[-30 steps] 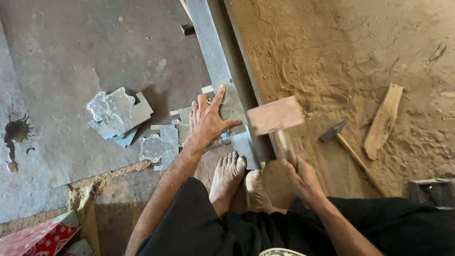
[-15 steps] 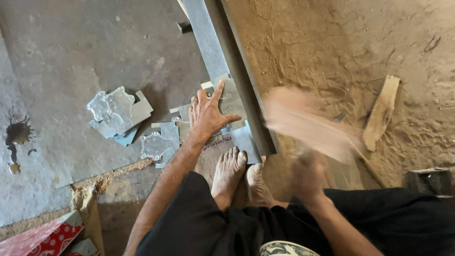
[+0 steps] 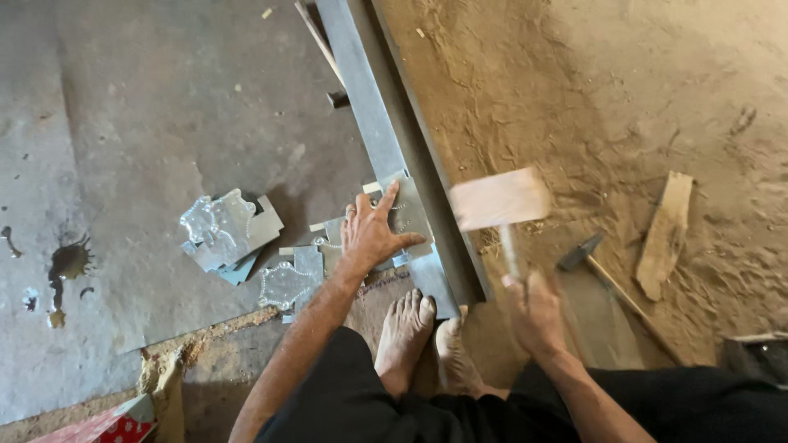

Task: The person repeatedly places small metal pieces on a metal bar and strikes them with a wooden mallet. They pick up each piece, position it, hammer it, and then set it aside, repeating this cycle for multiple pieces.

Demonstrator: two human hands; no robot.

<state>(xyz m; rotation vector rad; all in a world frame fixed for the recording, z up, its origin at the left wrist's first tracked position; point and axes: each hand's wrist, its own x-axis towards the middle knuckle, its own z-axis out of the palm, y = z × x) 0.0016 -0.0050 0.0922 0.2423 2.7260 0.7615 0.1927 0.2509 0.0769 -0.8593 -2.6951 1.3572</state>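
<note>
Below, left hand (image 3: 371, 234) presses flat on one metal sheet (image 3: 408, 215); right hand (image 3: 535, 310) grips one mallet (image 3: 499, 199).

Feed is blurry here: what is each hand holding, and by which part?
Right hand grips the wooden mallet low on its handle. Left hand presses flat on the metal sheet piece, gripping nothing.

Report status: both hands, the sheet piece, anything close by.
Left hand flat on metal sheet piece against steel beam. Right hand grips wooden mallet, raised, blurred. Bare feet near beam end; metal hammer on sand.
</note>
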